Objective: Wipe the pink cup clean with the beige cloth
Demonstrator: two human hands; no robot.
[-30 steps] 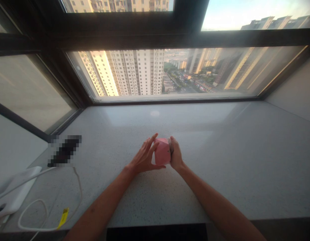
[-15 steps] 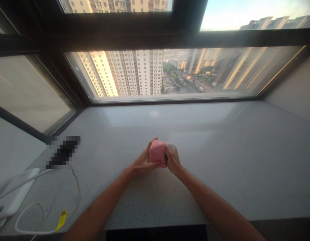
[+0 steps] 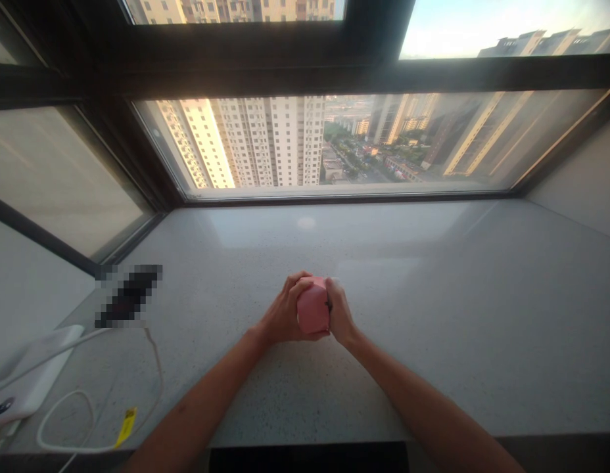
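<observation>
A pink faceted object sits between my two hands, above the speckled grey stone counter. My left hand wraps its fingers over the object's left side. My right hand presses on its right side, and a small dark spot shows at that edge. The hands hide much of the object, so its full shape is unclear. I cannot tell whether it touches the stone.
To the left lie a white flat device, its white cable with a yellow tag, and a pixelated dark object. A large window with a dark frame borders the counter's far side.
My left fingers, spread a second ago, have closed over the pink object. It has turned between my hands, and the pale patch near my right hand no longer shows.
</observation>
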